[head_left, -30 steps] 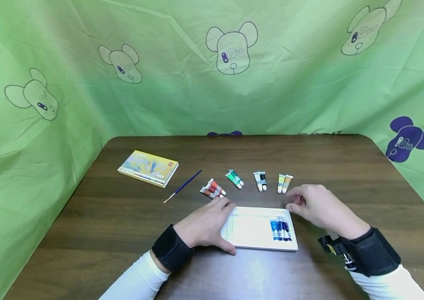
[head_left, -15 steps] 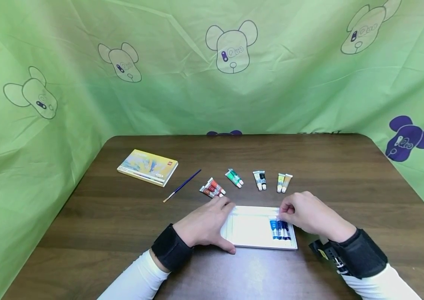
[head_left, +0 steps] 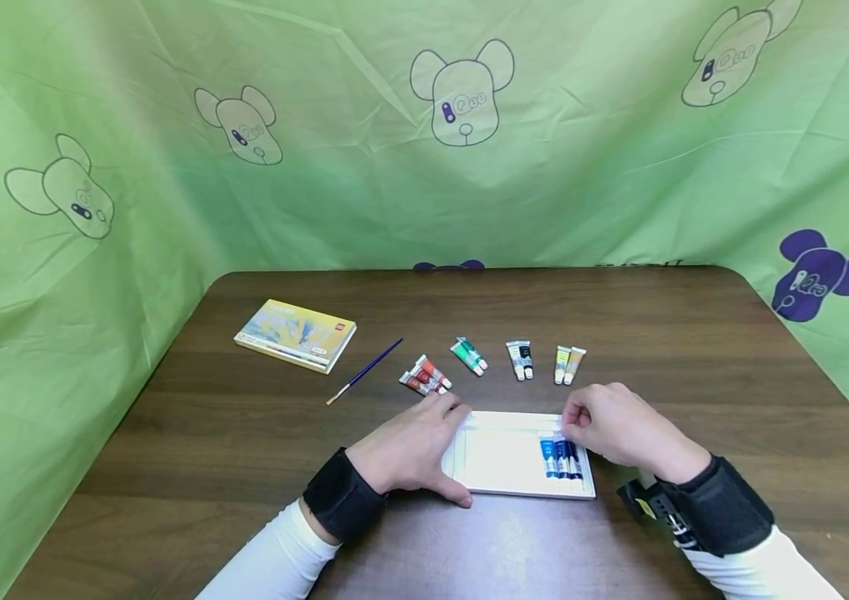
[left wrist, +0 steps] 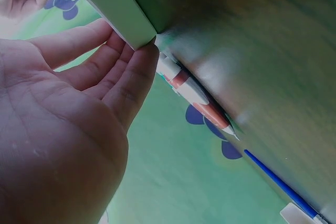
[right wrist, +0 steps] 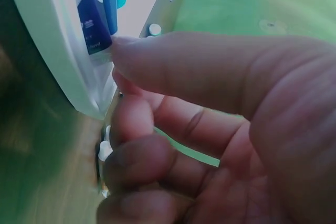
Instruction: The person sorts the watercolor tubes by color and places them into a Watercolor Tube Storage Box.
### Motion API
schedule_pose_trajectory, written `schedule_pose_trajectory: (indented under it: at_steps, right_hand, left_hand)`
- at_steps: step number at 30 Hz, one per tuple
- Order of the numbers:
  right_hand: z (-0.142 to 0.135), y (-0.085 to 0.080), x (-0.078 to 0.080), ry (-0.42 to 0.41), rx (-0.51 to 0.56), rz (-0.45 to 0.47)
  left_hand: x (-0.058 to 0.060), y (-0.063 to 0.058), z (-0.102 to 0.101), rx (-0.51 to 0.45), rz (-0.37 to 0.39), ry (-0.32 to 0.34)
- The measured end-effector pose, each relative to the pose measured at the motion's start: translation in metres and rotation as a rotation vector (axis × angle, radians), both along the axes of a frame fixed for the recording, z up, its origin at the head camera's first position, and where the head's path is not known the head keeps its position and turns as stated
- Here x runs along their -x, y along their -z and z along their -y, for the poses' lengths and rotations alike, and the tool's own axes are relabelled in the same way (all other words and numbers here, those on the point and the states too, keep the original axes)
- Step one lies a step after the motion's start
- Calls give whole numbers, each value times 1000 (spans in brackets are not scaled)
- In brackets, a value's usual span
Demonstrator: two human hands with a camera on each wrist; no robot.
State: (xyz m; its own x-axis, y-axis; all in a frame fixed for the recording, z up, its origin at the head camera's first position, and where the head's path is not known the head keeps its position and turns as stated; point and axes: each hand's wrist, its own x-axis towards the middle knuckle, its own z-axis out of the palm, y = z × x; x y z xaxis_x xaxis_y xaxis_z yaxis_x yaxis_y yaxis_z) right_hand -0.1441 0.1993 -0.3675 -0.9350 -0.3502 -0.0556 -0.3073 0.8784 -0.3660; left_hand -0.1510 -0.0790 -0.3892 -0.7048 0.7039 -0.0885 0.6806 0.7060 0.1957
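A white paint tray (head_left: 517,496) lies on the table, with several blue paint tubes (head_left: 548,458) side by side at its right end. My left hand (head_left: 412,446) holds the tray's left end, thumb at the front edge and fingers towards the back; the left wrist view shows fingertips against the tray's corner (left wrist: 115,14). At the right end, my right hand (head_left: 615,425) pinches the cap end of a dark blue paint tube (right wrist: 93,22) between thumb and forefinger. That cap is mostly hidden behind the fingertips.
Behind the tray lie red paint tubes (head_left: 426,377), green ones (head_left: 471,357), a white and black pair (head_left: 521,361) and a yellow and tan pair (head_left: 569,365). Further left are a blue paintbrush (head_left: 367,369) and a yellow box (head_left: 297,335). A green cloth (head_left: 349,200) hangs behind.
My right hand has moved left and slightly down, from beside the tray's back right corner to the blue tubes inside. Over the last half second it barely moves. The left hand stays in place.
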Motion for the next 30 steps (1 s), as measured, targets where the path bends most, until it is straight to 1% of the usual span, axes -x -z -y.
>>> schedule_pose_trajectory:
  at_steps: [7,14,19,22,24,26,30]
  right_hand:
    - [-2,-1,0,14,24,-10]
    - [1,-1,0,40,13,38]
    - [0,-3,0,22,12,30]
    - [-4,-3,4,25,21,-10]
    - [-9,-3,9,55,26,-43]
    - [-13,-2,16,102,19,-78]
    - [-19,0,32,200,30,-102]
  left_hand:
    - [-1,2,1,-4,14,-10]
    - [0,1,1,-5,-7,4]
    - [1,0,1,-4,-18,10]
    - [1,0,1,1,-10,8]
    - [1,0,1,4,-8,7]
    - [1,0,2,4,-10,8]
    - [1,0,1,0,-9,11]
